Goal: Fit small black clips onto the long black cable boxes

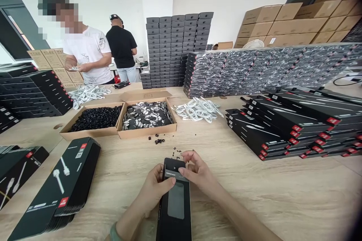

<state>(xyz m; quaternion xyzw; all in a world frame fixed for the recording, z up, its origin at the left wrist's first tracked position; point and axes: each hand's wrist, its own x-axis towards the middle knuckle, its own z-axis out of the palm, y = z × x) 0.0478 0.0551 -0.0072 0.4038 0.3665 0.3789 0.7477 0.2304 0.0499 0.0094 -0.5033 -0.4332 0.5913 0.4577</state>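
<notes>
My left hand (154, 190) grips the side of a black cardboard product box (174, 207), which stands lengthwise on the wooden table with a dark window on its front. My right hand (198, 168) holds the box's upper right corner, fingers curled at its top edge. Small black plastic pieces (175, 153) lie scattered just beyond the box, and a little cluster (160, 141) sits nearer the trays. Ahead, a cardboard tray of small black pieces (96, 118) adjoins a tray of black-and-white packets (147, 116).
Coiled white cables (197, 109) lie right of the trays, with more (87, 94) behind them. Flat black boxes (59, 184) lie to my left, and others (283, 124) are stacked to my right. Two co-workers (98, 41) stand beyond tall stacks of boxes (177, 45), near brown cartons (283, 22).
</notes>
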